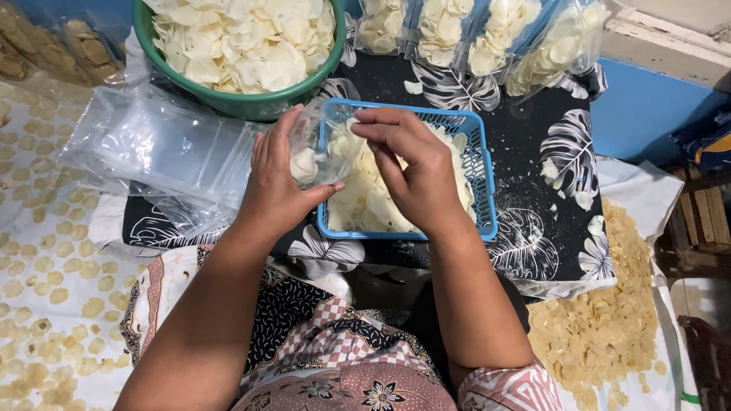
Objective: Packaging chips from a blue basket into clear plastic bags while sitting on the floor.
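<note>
My left hand [274,179] grips a small clear plastic bag [316,148] with a few white chips inside, holding it over the left edge of a blue plastic basket [484,164]. The basket is full of thin white chips [365,202]. My right hand [407,164] hovers over the basket, its fingers pinched at the bag's mouth. Whether chips are between those fingers is hidden.
A green bowl [244,103] of white chips stands behind. Filled clear bags [487,38] line the back. A stack of empty plastic bags [160,144] lies left. Yellowish chips [601,320] are spread on sheets right and left. All rests on a black leaf-print cloth [533,152].
</note>
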